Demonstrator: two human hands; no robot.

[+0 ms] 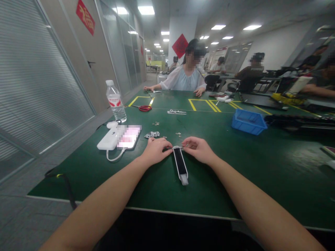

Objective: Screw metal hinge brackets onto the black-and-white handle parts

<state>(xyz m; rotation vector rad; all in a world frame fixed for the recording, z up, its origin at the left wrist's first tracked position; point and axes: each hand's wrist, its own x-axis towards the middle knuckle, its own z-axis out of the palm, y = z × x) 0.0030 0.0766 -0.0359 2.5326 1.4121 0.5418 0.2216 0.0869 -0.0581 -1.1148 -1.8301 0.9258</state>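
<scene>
A long, narrow object with a white frame and a black middle (180,162) lies on the green table, its grey tab end pointing towards me. My left hand (156,150) is at the left side of its far end, thumb and forefinger pinched together. On the opposite side, my right hand (198,149) has its fingertips closed in a pinch at the same end. Whatever is between the fingertips is too small to make out. Just beyond my hands are small rings (178,134) and grey metal pieces (152,134).
Left of my hands are a phone (130,136), a white power bank (108,139) with a cable, and a water bottle (115,103). Red-handled scissors (144,108) and thin white parts (176,112) lie farther off. A blue bin (248,121) stands right. A person (188,75) sits opposite.
</scene>
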